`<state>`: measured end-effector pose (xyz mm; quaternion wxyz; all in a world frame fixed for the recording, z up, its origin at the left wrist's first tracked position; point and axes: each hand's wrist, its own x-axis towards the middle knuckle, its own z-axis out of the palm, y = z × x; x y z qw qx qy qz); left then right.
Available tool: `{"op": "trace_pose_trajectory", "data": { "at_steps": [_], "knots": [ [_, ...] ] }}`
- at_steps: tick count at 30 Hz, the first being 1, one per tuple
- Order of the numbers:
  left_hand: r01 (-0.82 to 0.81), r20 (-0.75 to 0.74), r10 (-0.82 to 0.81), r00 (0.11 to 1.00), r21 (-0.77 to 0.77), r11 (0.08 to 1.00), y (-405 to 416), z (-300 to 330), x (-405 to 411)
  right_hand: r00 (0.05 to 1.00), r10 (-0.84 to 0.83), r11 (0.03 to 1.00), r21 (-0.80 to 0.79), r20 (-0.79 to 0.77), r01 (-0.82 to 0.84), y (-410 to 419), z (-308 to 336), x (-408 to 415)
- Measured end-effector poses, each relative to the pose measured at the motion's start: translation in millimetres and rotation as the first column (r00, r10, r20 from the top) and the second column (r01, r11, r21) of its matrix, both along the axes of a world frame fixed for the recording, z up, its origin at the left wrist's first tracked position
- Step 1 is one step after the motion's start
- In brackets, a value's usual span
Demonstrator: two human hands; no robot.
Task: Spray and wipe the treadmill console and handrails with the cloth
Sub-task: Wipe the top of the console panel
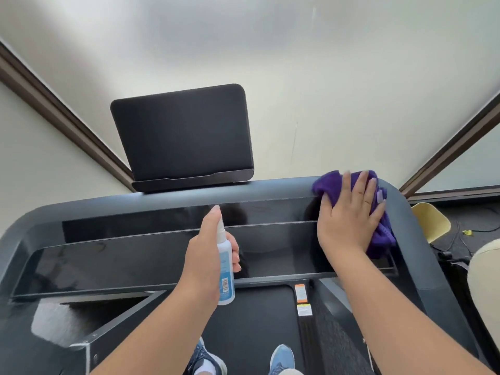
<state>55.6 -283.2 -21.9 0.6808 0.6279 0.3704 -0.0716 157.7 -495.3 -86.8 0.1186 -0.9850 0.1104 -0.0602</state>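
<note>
Down on the far left, a dark brown trim strip point(62, 115) runs diagonally along the pale wall point(324, 63). Right of it stands the treadmill's dark screen point(181, 131), tilted back on a narrow ledge at the far edge of the console point(108, 255). The console spreads wide below it, glossy black, with stepped horizontal panels and a rounded grey rim.

Near the middle, my left hand point(205, 255) is curled round a small spray bottle point(225, 269), white with a pale blue label and a barcode near its base. The bottle stands roughly upright in front of the console's lower panel, and my forefinger lies on top of its nozzle. Below, near the bottom edge, my two blue shoes point(281, 358) stand on the black treadmill belt point(257, 320). An orange and white warning sticker point(302, 297) sits just right of the belt, under the console.

Further right, my right hand point(349, 215) lies flat, fingers straight and slightly spread, pressing a purple cloth point(332, 185) onto the console's far right corner. The cloth bunches out past my fingertips and trails down along the right side of my palm.

Beyond the console's right rim, a pale yellow chair seat point(430, 220) shows on a dark floor point(476, 220) with cables, and another brown trim strip point(454, 144) slants up the wall.
</note>
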Motion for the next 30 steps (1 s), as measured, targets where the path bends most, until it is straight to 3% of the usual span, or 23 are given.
{"op": "trace_pose_trajectory", "data": {
  "at_steps": [5, 9, 12, 16, 20, 25, 28, 30],
  "knots": [
    [-0.039, 0.033, 0.038, 0.999, 0.017, 0.999, 9, 1, -7, 0.975, 0.220, 0.975, -0.030, 0.035, -0.219, 56, 9, 20],
    [-0.038, 0.035, 0.037, 0.999, 0.019, 0.999, 1, 3, -8, 0.874, 0.486, 0.872, -0.059, -0.027, -0.487, 73, -7, -56],
    [-0.003, 0.040, 0.003, 0.999, 0.007, 1.000, -10, 2, -4, 0.811, 0.578, 0.811, -0.049, -0.084, -0.583, 56, -12, -100],
    [0.013, 0.026, -0.012, 1.000, -0.006, 1.000, -16, 2, -3, 0.848, 0.520, 0.847, -0.073, -0.101, -0.527, 15, -18, -112],
    [-0.034, 0.011, 0.034, 0.999, -0.017, 0.999, -4, 2, -8, 0.964, 0.243, 0.959, -0.125, -0.104, -0.255, -26, -14, -70],
    [-0.090, -0.029, 0.090, 0.995, 0.011, 0.996, 19, -1, -27, 0.995, 0.068, 0.998, -0.011, -0.067, -0.068, 4, -6, -6],
    [-0.129, -0.037, 0.129, 0.991, 0.005, 0.992, 28, -2, -32, 0.997, 0.082, 0.996, 0.038, 0.001, -0.082, 44, 1, 9],
    [-0.147, -0.031, 0.147, 0.989, 0.014, 0.989, 29, -3, -32, 0.976, 0.214, 0.977, -0.001, 0.031, -0.214, 75, 5, 5]
  ]
}}
